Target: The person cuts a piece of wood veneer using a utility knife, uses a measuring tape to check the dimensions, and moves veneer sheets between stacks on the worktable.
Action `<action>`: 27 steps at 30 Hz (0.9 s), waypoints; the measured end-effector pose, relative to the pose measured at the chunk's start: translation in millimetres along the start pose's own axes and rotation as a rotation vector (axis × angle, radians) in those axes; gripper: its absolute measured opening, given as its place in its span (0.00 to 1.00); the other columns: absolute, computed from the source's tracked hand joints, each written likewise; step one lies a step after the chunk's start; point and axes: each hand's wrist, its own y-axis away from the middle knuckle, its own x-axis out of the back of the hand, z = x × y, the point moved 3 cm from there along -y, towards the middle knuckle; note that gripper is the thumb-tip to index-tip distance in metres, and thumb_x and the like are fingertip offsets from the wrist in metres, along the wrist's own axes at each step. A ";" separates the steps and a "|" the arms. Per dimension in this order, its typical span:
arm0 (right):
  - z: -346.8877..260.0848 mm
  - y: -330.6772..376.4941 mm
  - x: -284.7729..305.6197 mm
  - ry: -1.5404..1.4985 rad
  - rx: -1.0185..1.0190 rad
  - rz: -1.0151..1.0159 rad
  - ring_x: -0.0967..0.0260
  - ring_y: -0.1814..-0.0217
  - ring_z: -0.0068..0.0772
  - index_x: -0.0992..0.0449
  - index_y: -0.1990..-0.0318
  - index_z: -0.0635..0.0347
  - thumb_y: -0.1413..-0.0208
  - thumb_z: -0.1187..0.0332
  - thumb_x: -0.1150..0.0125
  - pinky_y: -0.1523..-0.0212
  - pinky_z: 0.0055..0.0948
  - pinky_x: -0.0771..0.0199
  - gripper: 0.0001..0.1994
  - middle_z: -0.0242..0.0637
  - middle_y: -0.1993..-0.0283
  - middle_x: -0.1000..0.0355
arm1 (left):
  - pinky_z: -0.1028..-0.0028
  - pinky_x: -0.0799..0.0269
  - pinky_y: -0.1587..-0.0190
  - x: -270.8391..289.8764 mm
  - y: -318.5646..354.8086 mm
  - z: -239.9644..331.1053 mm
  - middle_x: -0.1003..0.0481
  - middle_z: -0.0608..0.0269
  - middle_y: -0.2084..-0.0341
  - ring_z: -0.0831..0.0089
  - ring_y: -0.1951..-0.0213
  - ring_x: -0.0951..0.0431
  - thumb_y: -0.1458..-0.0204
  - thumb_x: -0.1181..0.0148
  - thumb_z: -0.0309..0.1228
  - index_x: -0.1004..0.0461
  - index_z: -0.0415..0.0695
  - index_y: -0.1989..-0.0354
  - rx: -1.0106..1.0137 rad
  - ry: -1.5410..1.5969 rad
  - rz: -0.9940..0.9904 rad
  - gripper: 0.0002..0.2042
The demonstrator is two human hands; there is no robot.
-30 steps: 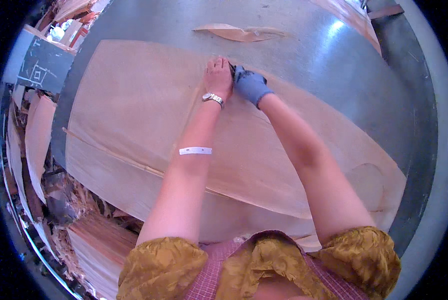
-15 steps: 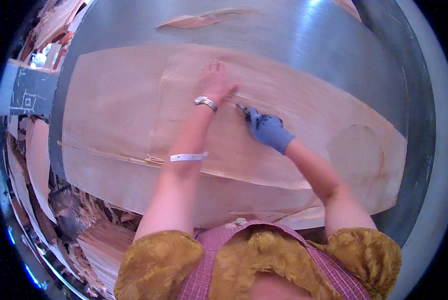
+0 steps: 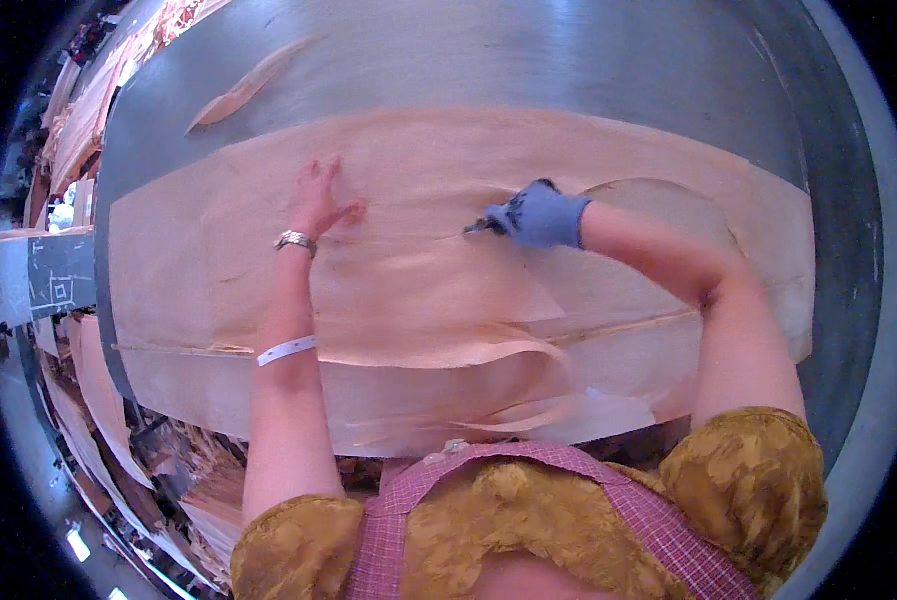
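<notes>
A large thin sheet of wood veneer (image 3: 399,300) lies over other pale sheets on a grey metal table. My left hand (image 3: 323,200), bare with a metal watch at the wrist, is open over the sheet's left part, fingers apart and slightly blurred. My right hand (image 3: 541,215), in a blue glove with black patches, is closed around a small dark knife (image 3: 486,227); its tip is at the veneer and most of it is hidden in the fist. The near edge of the top sheet lifts into a curl (image 3: 539,362).
A loose veneer strip (image 3: 249,88) lies on the far part of the grey table (image 3: 449,60). Piles of veneer scraps (image 3: 204,455) fill the space below left, with more veneer sheets (image 3: 99,130) stacked at the far left. A grey metal beam (image 3: 54,280) meets the table's left side.
My hands have moved apart, the left leftward and nearer to me. The top sheet's near edge has curled up. The whole view has turned, so the table and loose strip appear shifted.
</notes>
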 end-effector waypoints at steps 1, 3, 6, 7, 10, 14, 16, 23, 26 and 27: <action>21.0 19.3 8.6 0.037 -0.041 -0.055 0.25 0.66 0.51 0.31 0.58 0.49 0.39 0.60 0.56 0.67 0.53 0.32 0.09 0.45 0.68 0.24 | 0.59 0.50 0.32 6.5 0.7 6.8 0.42 0.50 0.35 0.51 0.33 0.47 0.65 0.26 0.51 0.42 0.50 0.33 0.008 -0.004 -0.013 0.48; 68.3 45.9 16.6 0.115 -0.075 -0.094 0.25 0.66 0.51 0.30 0.57 0.47 0.38 0.58 0.56 0.65 0.53 0.32 0.10 0.45 0.68 0.24 | 0.59 0.50 0.32 1.1 -1.9 -2.9 0.42 0.49 0.35 0.51 0.33 0.47 0.66 0.26 0.49 0.42 0.49 0.34 -0.006 0.015 0.012 0.48; 139.9 80.1 18.1 0.230 -0.085 -0.089 0.25 0.67 0.51 0.30 0.56 0.46 0.38 0.58 0.56 0.65 0.53 0.33 0.10 0.43 0.69 0.24 | 0.60 0.50 0.32 11.9 -3.0 8.1 0.43 0.45 0.35 0.52 0.32 0.49 0.66 0.25 0.47 0.41 0.49 0.34 0.000 0.057 -0.012 0.47; 159.3 90.9 19.5 0.273 -0.088 -0.090 0.25 0.68 0.51 0.30 0.56 0.46 0.38 0.58 0.55 0.65 0.53 0.32 0.10 0.43 0.69 0.24 | 0.60 0.50 0.32 16.1 -2.5 10.5 0.44 0.44 0.35 0.52 0.32 0.49 0.66 0.25 0.47 0.41 0.49 0.34 0.009 0.071 -0.026 0.47; 211.1 118.0 19.7 0.271 -0.107 -0.048 0.25 0.69 0.51 0.29 0.59 0.46 0.39 0.58 0.53 0.66 0.52 0.32 0.08 0.43 0.70 0.24 | 0.60 0.48 0.32 11.6 -1.9 -3.1 0.46 0.45 0.34 0.53 0.32 0.49 0.67 0.24 0.44 0.42 0.50 0.33 0.018 0.034 -0.027 0.48; 293.0 155.0 21.8 0.317 -0.140 0.002 0.25 0.67 0.50 0.27 0.57 0.43 0.41 0.59 0.50 0.65 0.47 0.29 0.09 0.45 0.69 0.25 | 0.61 0.46 0.33 14.3 5.1 -1.9 0.47 0.45 0.33 0.53 0.32 0.49 0.69 0.23 0.42 0.43 0.53 0.32 0.057 0.090 -0.044 0.50; 313.2 173.2 49.1 0.241 -0.212 -0.030 0.26 0.65 0.48 0.26 0.56 0.45 0.41 0.60 0.49 0.62 0.44 0.29 0.09 0.44 0.68 0.25 | 0.60 0.45 0.34 17.5 17.1 -6.7 0.47 0.45 0.33 0.53 0.32 0.48 0.70 0.22 0.42 0.43 0.54 0.32 0.074 0.050 -0.027 0.50; 361.4 257.5 21.9 0.440 -0.616 0.277 0.25 0.53 0.43 0.26 0.50 0.51 0.42 0.65 0.49 0.56 0.37 0.26 0.14 0.43 0.56 0.24 | 0.59 0.45 0.35 24.1 15.2 10.9 0.44 0.46 0.35 0.51 0.33 0.46 0.71 0.22 0.42 0.41 0.53 0.34 0.048 -0.026 -0.032 0.49; 204.6 169.0 -2.8 0.112 -0.319 0.376 0.26 0.58 0.42 0.25 0.51 0.55 0.44 0.63 0.43 0.58 0.35 0.27 0.15 0.43 0.58 0.24 | 0.58 0.47 0.34 21.7 11.1 8.3 0.42 0.46 0.36 0.51 0.34 0.45 0.69 0.23 0.44 0.40 0.53 0.35 0.052 -0.033 -0.027 0.47; 124.2 131.4 -2.3 0.007 -0.259 0.262 0.27 0.59 0.42 0.24 0.52 0.55 0.46 0.59 0.39 0.59 0.35 0.28 0.16 0.41 0.60 0.23 | 0.58 0.48 0.34 20.1 12.6 6.1 0.42 0.46 0.36 0.51 0.34 0.45 0.69 0.24 0.46 0.40 0.53 0.35 0.058 -0.058 -0.016 0.47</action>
